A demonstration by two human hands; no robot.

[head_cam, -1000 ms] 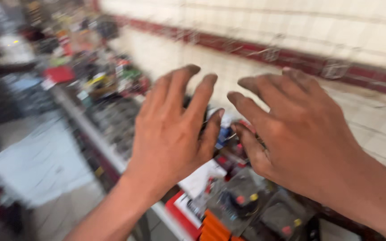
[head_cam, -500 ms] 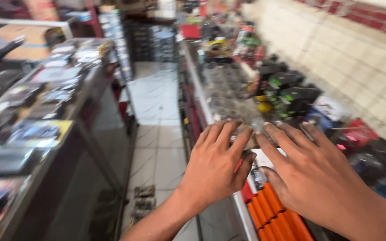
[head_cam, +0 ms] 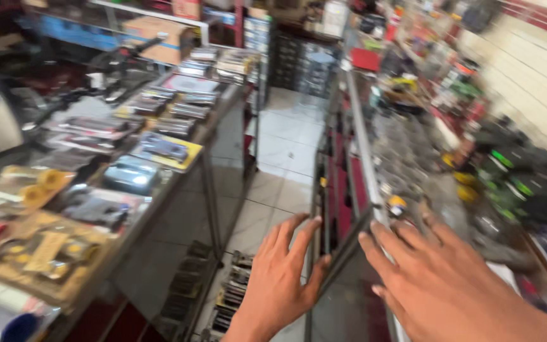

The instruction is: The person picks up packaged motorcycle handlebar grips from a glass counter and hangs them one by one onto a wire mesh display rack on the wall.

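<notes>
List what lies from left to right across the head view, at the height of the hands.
Left counter with packaged goods → tiled floor aisle → left hand → metal edge of the glass counter → right hand → blurred goods by the tiled wall.

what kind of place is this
Most likely a hardware or spare-parts shop: packaged tools lie on a counter at left, a glass display case is crowded with small goods at right, with a tiled aisle between.
</notes>
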